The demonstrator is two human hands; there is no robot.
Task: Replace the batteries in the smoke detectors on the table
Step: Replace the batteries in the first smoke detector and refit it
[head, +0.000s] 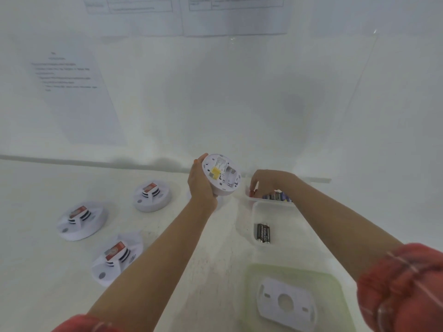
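Note:
My left hand (201, 185) grips a round white smoke detector (221, 174) above the table, its back turned to me, with a yellow label and an open battery bay showing. My right hand (268, 183) reaches into the far clear tray (250, 199) of several batteries (279, 196), fingers curled down at a red-tipped one; whether it holds a battery is hidden. A nearer clear tray (257, 212) holds two dark batteries (263, 233). Three more detectors lie face up on the left: one (152, 195), another (81, 220) and a third (117, 258).
A pale green tray (333, 283) at the front right holds a white mounting plate (286, 301). Printed sheets (72, 92) hang on the white wall behind. The white table (48, 283) spreads out to the front left.

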